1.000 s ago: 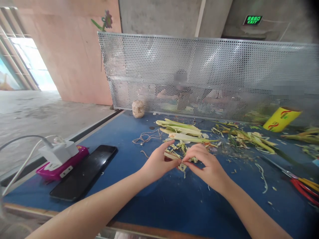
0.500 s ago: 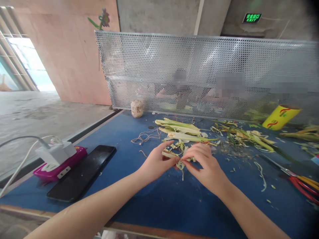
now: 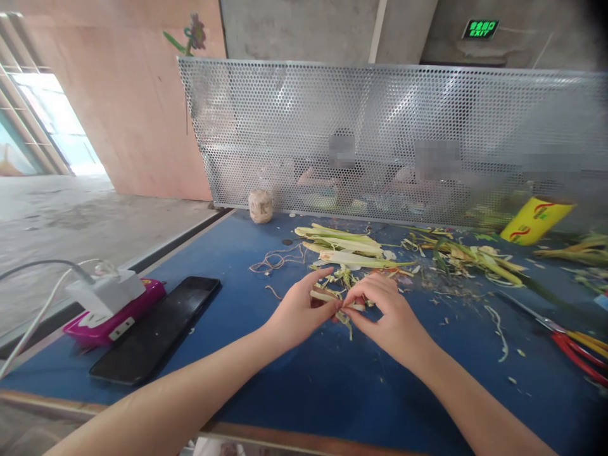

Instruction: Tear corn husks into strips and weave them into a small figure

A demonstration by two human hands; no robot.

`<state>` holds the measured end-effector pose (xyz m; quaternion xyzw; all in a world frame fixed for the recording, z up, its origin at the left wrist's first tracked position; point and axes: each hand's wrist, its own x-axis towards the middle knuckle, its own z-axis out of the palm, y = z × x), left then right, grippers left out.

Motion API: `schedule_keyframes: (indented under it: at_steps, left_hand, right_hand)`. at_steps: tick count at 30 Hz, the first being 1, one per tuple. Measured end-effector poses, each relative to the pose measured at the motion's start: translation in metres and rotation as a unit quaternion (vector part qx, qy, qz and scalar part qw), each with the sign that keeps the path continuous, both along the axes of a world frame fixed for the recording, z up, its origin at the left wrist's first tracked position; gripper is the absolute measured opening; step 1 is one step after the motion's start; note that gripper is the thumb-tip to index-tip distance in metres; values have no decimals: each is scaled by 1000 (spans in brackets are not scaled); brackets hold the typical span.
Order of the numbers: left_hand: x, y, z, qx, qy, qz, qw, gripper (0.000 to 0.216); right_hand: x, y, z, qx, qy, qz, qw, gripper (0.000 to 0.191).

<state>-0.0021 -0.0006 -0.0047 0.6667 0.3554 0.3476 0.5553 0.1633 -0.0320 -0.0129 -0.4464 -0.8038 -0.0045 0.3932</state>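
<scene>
Both hands meet over the middle of the blue table. My left hand is closed, pinching a pale strip of plant husk between thumb and fingers. Against it, my right hand pinches the same pale husk piece with thumb and forefinger; a short bit sticks out by its fingers. A thin shred hangs below the left fingertips. Just beyond the hands lie small green-white scraps and a stack of long pale green husks. The exact fold of the husk is hidden by the fingers.
A black phone and a purple power strip with white chargers lie left. Red-handled scissors rest at right. A yellow roll, more husks, twine and a perforated metal screen stand farther back; people sit behind it.
My right hand has shifted slightly left and up, its fingertips now closer to the left hand's. A short pale end shows beside the right fingers.
</scene>
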Motion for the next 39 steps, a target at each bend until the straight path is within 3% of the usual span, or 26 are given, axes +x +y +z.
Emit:
schedule_keyframes:
  at_steps: [11, 17, 24, 32, 39]
  left_hand:
    - [1, 2, -3, 6, 15, 5, 1000, 59]
    - [0, 3, -2, 8, 0, 9, 1000, 57]
    - [2, -1, 3, -26, -25, 26, 999, 57]
    - [2, 2, 1, -34, -26, 26, 999, 53]
    - [1, 1, 6, -47, -28, 30, 998, 54]
  right_hand:
    - [-2, -3, 0, -39, -6, -11, 999, 7]
    - [-3, -5, 2, -65, 42, 28, 997, 9]
    - [0, -2, -1, -25, 51, 75, 996, 9]
    - [0, -6, 6, -5, -21, 108, 994, 12]
    - [1, -8, 1, -59, 30, 78, 995, 21]
